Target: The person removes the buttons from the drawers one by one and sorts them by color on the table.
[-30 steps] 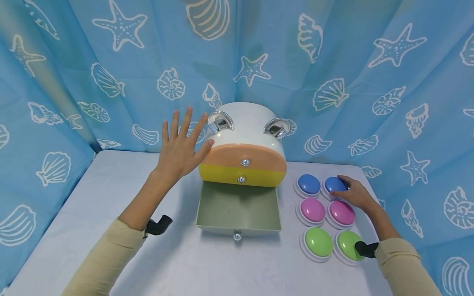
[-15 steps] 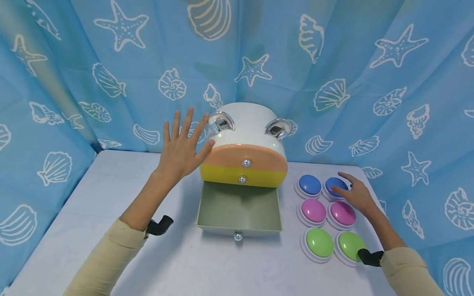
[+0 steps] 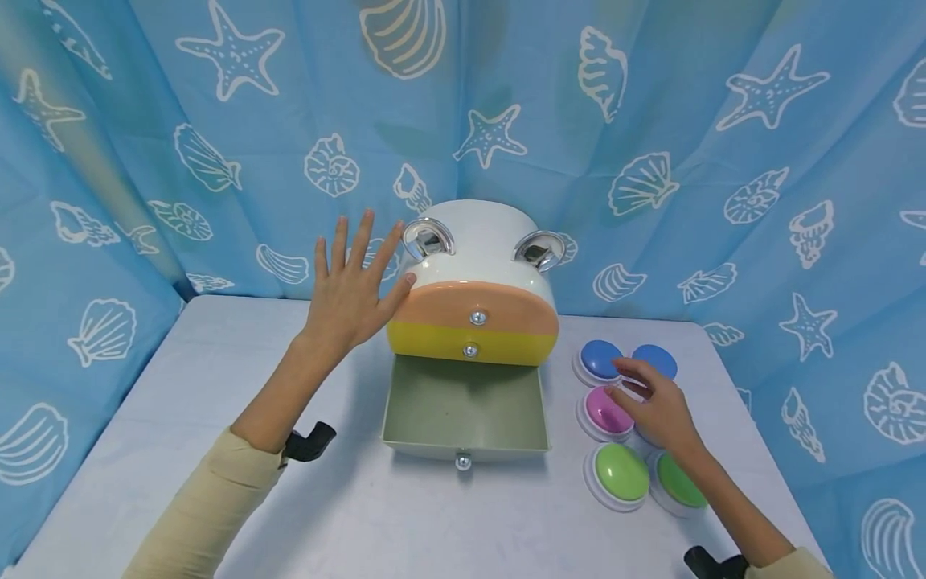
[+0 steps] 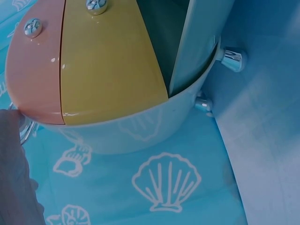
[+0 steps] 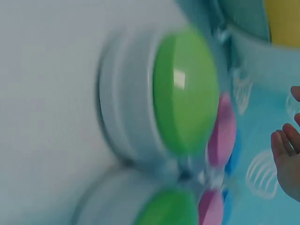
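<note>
The left hand lies flat, fingers spread, against the left side of the chest, thumb touching the orange drawer; below it sits the yellow drawer, and the bottom drawer stands pulled out over the tabletop; the right hand hovers with loose, spread fingers over the buttons right of the chest, fingertips above the left pink button and near the left blue button; it holds nothing; it hides the right pink one; the right blue button and two green buttons lie uncovered.
</note>
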Motion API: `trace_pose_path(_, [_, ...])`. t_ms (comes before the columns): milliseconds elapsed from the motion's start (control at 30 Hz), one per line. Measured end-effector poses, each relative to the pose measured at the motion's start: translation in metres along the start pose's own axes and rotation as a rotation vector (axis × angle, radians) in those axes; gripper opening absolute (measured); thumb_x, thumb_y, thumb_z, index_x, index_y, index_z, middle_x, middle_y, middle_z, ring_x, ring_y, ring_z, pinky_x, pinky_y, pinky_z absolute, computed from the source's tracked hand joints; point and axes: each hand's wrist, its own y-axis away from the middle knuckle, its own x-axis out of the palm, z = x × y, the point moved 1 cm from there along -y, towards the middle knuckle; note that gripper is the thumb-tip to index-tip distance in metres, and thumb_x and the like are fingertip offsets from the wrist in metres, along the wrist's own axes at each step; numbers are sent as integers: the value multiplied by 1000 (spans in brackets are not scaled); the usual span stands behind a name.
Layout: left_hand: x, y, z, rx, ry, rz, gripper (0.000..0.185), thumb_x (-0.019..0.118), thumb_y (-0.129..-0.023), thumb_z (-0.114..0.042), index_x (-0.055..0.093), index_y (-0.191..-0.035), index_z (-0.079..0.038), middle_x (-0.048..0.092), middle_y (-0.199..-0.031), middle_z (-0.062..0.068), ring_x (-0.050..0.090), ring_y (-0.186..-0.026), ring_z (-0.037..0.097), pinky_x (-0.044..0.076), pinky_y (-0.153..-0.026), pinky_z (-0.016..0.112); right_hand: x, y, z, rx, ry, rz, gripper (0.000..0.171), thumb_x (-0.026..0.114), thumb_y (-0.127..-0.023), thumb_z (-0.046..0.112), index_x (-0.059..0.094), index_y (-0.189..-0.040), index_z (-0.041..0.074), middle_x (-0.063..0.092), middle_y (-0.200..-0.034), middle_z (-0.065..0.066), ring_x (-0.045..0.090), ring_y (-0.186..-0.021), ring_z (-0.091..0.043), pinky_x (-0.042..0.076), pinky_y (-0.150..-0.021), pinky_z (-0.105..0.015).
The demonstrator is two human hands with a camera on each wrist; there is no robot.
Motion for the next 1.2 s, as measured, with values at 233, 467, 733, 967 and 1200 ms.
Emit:
trace_pose_path(233, [1,0,0,2,3,-6,69,38,-102,-56,20,-161,-26,3,-167,12,-7,-150,40,-4,-114,64,25,24,43,-33,-149,-11,37,74,-90,6,63,-126,1,66,-122,-13,64,-108,-5,49,-88,-16])
trace_pose_path(467, [1,0,0,-3,-2,-1,70,38,-102,-56,19,-161,-26,2,-167,12,-8,-150,39,-6,-114,63,49,38,77,-65,-336,41,36,77,-85,-3,64,-119,-4,66,-116,-17,66,-106,-20,54,-86,-27])
trace_pose_path(733, [1,0,0,-1,-5,-6,70,39,-102,-56,20,-161,-25,3,-167,12,-9,-150,39,-4,-114,63,77,54,102,-126,-442,137,32,78,-84,-2,66,-114,-4,68,-110,-20,68,-102,-31,56,-82,-33])
trace_pose_path(967, [2,0,0,7,-3,-17,70,39,-102,-56,21,-161,-25,3,-167,12,-6,-150,41,-2,-114,65,111,68,104,-79,-467,205,31,79,-86,9,69,-112,-5,70,-107,-21,71,-99,-26,56,-83,-32])
trace_pose_path(1200, [3,0,1,10,-2,-23,69,39,-102,-56,22,-161,-25,4,-167,13,-7,-150,39,0,-114,66,142,77,97,64,-481,159,35,82,-83,10,71,-114,-1,70,-113,-16,68,-105,-35,54,-87,-30])
